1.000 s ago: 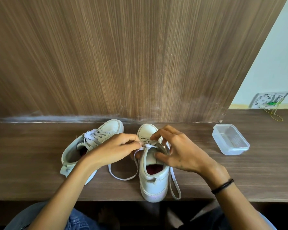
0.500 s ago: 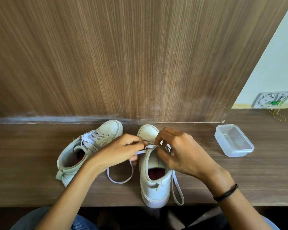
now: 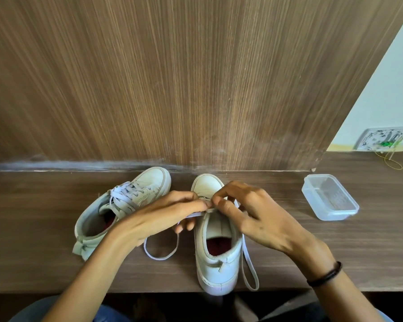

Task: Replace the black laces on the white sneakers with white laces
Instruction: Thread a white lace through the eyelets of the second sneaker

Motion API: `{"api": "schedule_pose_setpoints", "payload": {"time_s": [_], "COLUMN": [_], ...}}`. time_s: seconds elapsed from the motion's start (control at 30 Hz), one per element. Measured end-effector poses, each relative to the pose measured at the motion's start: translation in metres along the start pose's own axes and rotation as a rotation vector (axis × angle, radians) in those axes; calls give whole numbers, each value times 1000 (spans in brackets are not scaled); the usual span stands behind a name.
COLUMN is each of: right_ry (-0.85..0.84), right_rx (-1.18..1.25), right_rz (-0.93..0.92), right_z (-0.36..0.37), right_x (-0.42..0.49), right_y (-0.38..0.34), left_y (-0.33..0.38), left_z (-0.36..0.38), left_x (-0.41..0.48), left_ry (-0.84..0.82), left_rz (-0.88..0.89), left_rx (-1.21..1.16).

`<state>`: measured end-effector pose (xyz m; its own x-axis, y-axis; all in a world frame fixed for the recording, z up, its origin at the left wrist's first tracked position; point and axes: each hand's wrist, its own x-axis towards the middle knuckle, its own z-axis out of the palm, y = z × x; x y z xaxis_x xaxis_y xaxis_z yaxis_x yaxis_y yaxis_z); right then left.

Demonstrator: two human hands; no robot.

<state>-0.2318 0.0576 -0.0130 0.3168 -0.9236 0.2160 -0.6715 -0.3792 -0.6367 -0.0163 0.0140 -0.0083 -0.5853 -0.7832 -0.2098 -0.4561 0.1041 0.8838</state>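
- Two white sneakers stand on a brown wooden ledge [image 3: 33, 228] in front of a wood-grain panel [image 3: 172, 77].
- Furthest left, the left sneaker [image 3: 154, 180] leans on its side with its toe angled toward the panel and white laces already through its eyelets.
- Next, the left hand [image 3: 163, 214] curls its fingers and pinches the white lace [image 3: 159, 256] between thumb and forefinger, just above the other shoe's eyelets.
- One slack loop of that lace lies on the ledge between the two shoes.
- The right sneaker [image 3: 216, 270] sits upright with its toe to the panel and its heel at the near edge.
- The right hand [image 3: 256, 214], with a black band [image 3: 326, 274] on its wrist, pinches the same lace fingertip to fingertip with the left; another loop trails down the shoe's right side.
- Well apart to the right sits a clear plastic container [image 3: 335, 213].
- Beyond it, a wall plate [image 3: 382, 138].
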Motion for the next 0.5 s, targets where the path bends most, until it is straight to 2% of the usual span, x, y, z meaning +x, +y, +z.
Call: {"api": "schedule_pose_setpoints", "payload": {"time_s": [0.23,0.43,0.5], "right_ry": [94,58,39], "right_rx": [57,105,121], "right_rz": [199,287,303], "right_z": [-1,-4,-4], "right_x": [4,4,6], "right_y": [8,11,9], "left_y": [1,-1,-5], "left_z": [4,6,7], "left_x": [6,10,11], "left_ry": [14,44,127], "left_rz": [-64,-95,-96], "left_rx": [-30,-7,40]}}
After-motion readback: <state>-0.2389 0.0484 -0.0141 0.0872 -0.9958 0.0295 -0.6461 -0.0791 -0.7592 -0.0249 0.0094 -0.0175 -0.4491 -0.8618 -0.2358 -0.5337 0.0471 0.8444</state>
